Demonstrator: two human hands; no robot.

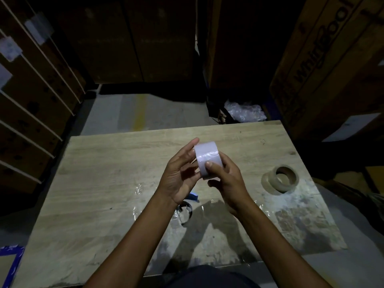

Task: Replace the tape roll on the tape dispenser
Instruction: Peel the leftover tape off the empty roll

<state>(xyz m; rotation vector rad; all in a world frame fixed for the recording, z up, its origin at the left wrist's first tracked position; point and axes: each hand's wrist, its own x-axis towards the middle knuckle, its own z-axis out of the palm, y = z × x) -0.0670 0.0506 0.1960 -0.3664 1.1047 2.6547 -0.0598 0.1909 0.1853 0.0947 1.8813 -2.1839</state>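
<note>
Two bare forearms reach out over a pale wooden tabletop (87, 183), one table only, its near edge cut off by the person's dark clothing; between the wrists lies one tape dispenser (187, 206), mostly hidden beneath the arms, showing a blue part and a dark curved piece, so which way it points I cannot tell; crinkled scraps of clear film (138, 189) lie on the wood around it. Above it, off the table, one clear tape roll (207, 157) is held between both hands; the left hand (178, 173) cups its left side with fingers curled loosely and the fingertips along the far rim; the right hand (225, 181) grips the near side, thumb pressed flat on the outer band; the roll's axis runs left to right, its wide band facing up. To the right, well apart from the hands, one empty brown cardboard core (285, 177) lies flat near the table's right edge, hole upward. The left half of the tabletop is bare wood with plenty of room; beyond the far edge is grey floor with a yellow stripe (141, 113), a wad of bubble wrap (245, 111), and tall cardboard cartons (324, 59) crowding left, behind and right.
</note>
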